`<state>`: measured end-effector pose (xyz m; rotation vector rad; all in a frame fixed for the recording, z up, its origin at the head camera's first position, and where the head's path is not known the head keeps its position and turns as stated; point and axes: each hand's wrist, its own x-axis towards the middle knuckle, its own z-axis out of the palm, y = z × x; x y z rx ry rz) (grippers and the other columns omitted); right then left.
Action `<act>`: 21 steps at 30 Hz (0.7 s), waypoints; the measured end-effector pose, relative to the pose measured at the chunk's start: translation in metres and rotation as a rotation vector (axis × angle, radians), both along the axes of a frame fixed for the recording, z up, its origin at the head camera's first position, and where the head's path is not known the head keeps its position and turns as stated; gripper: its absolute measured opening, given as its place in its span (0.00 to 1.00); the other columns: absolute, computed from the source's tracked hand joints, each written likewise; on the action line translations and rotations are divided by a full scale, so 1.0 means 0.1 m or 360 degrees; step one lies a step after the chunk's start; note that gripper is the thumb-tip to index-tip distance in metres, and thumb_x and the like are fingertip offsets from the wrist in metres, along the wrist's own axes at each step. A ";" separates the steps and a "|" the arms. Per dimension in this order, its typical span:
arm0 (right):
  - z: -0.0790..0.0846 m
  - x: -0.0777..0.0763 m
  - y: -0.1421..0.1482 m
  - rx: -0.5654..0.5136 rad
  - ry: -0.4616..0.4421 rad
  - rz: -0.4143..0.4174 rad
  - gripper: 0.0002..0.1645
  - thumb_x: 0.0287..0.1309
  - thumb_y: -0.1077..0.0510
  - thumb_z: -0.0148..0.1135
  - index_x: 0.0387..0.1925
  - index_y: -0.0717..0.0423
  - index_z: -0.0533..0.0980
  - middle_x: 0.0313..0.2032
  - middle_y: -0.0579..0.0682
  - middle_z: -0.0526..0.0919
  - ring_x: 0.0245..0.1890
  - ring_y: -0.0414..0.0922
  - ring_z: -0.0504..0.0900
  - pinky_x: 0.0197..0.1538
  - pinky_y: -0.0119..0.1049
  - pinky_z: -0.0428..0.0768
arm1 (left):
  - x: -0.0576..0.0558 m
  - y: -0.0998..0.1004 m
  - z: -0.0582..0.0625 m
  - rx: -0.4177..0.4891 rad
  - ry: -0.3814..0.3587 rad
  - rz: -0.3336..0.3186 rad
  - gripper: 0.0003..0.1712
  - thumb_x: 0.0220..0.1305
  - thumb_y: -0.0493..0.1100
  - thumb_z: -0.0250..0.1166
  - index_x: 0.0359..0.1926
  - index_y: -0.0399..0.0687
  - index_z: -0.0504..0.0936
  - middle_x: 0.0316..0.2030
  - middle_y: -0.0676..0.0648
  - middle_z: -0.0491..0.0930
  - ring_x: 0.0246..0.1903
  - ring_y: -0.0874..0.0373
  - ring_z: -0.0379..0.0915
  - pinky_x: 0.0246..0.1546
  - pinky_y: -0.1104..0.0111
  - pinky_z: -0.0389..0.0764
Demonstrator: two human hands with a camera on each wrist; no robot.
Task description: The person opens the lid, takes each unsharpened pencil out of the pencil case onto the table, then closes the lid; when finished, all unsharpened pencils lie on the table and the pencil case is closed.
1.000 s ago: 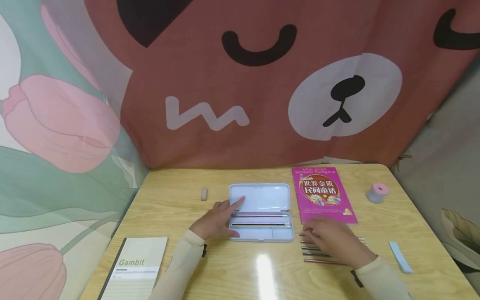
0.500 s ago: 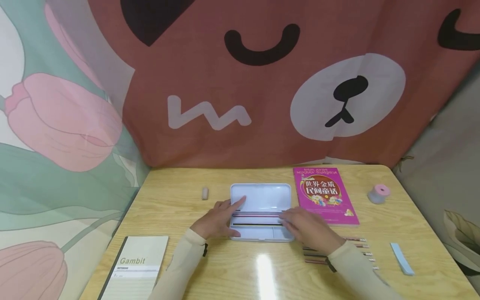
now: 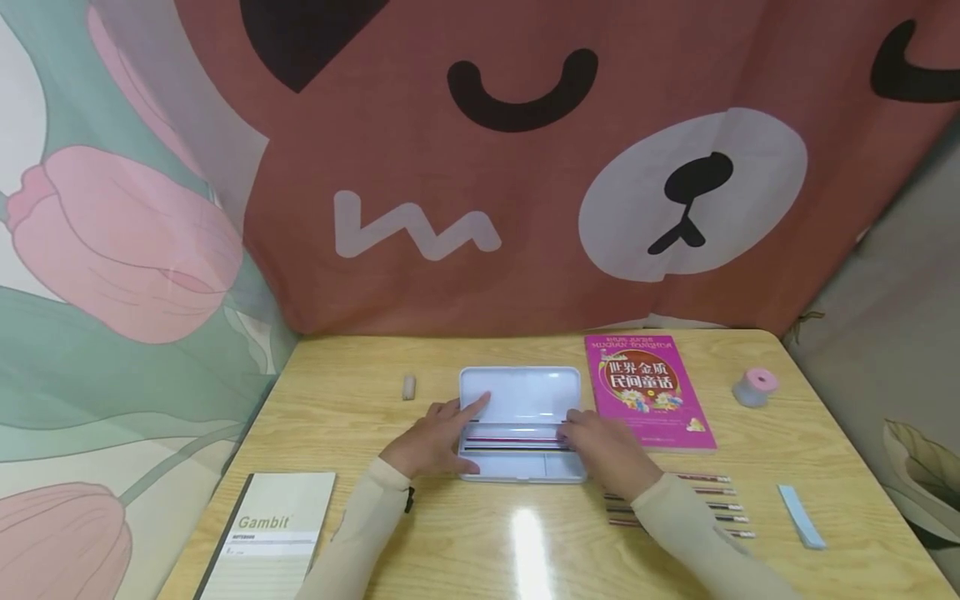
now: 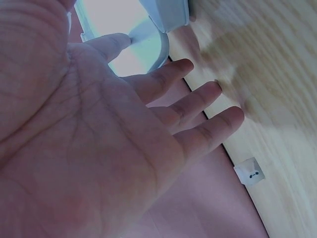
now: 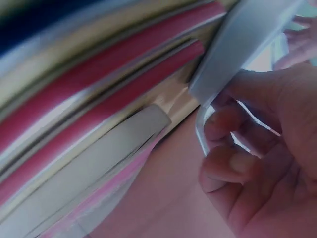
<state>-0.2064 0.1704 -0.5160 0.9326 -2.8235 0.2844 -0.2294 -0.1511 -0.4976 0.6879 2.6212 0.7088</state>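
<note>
On the wooden table lies an opened pale pencil case (image 3: 520,393), its lid folded back; in the left wrist view part of this case (image 4: 171,12) shows past the fingers. My left hand (image 3: 431,437) rests against its left end, fingers spread and mostly straight. Several pencils (image 3: 513,443) lie along the case's back compartment. My right hand (image 3: 611,450) reaches over the right end and pinches a pencil there, its fingertips partly hidden. The right wrist view shows curled fingers of that hand (image 5: 262,148) beside the case wall. More pencils (image 3: 705,492) lie in a row under the right forearm.
A pink book (image 3: 648,392) lies to the right of the case, with a pink-topped roll (image 3: 754,387) farther right. A light blue strip (image 3: 801,517) is near the right edge. At left are a notebook (image 3: 266,533) and a small greyish eraser-like block (image 3: 408,387).
My right hand has moved left from the pencil row into the case, bringing a pencil. The pencils inside now sit closer together, shifted towards me. The left hand has stayed put.
</note>
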 end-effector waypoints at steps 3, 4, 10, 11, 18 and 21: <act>-0.04 -0.04 -0.03 0.0043 0.0094 -0.0003 0.19 0.50 0.75 0.80 0.39 0.52 0.90 0.33 0.44 0.85 0.32 0.43 0.84 0.30 0.32 0.80 | 0.00 0.00 0.00 -0.0002 -0.0003 0.0004 0.64 0.64 0.47 0.84 0.90 0.60 0.54 0.84 0.36 0.59 0.79 0.33 0.58 0.74 0.40 0.72; -0.05 -0.04 -0.03 0.0055 0.0112 -0.0002 0.18 0.50 0.75 0.80 0.39 0.52 0.90 0.33 0.44 0.84 0.32 0.44 0.84 0.29 0.32 0.80 | 0.00 0.00 0.00 -0.0002 -0.0005 0.0005 0.64 0.64 0.47 0.84 0.90 0.60 0.54 0.84 0.36 0.59 0.79 0.34 0.58 0.74 0.40 0.72; -0.03 -0.06 -0.02 0.0038 0.0073 0.0001 0.20 0.49 0.76 0.78 0.41 0.54 0.88 0.37 0.46 0.87 0.38 0.45 0.85 0.33 0.32 0.81 | 0.00 0.00 0.00 -0.0008 -0.0011 0.0011 0.64 0.64 0.48 0.84 0.90 0.62 0.53 0.84 0.36 0.59 0.80 0.34 0.57 0.75 0.41 0.72; -0.02 -0.06 -0.02 0.0026 0.0051 -0.0003 0.22 0.48 0.77 0.78 0.42 0.54 0.88 0.38 0.46 0.88 0.39 0.45 0.85 0.34 0.33 0.82 | 0.00 -0.01 -0.01 -0.0011 -0.0011 0.0014 0.64 0.64 0.48 0.84 0.90 0.62 0.53 0.84 0.37 0.59 0.80 0.35 0.57 0.75 0.41 0.72; 0.12 -0.03 0.06 -0.0089 -0.0087 0.0069 0.24 0.53 0.75 0.79 0.51 0.57 0.86 0.48 0.50 0.90 0.51 0.50 0.88 0.52 0.44 0.90 | -0.01 -0.01 -0.03 -0.0005 -0.0016 0.0022 0.64 0.64 0.49 0.84 0.91 0.63 0.53 0.85 0.38 0.58 0.80 0.35 0.57 0.75 0.40 0.72; 0.19 0.03 0.16 -0.0233 -0.0244 0.0048 0.22 0.64 0.71 0.75 0.57 0.56 0.86 0.51 0.49 0.89 0.52 0.48 0.88 0.54 0.44 0.90 | -0.01 -0.01 -0.03 0.0003 -0.0016 0.0018 0.64 0.64 0.48 0.84 0.91 0.62 0.53 0.85 0.38 0.58 0.80 0.35 0.57 0.75 0.40 0.72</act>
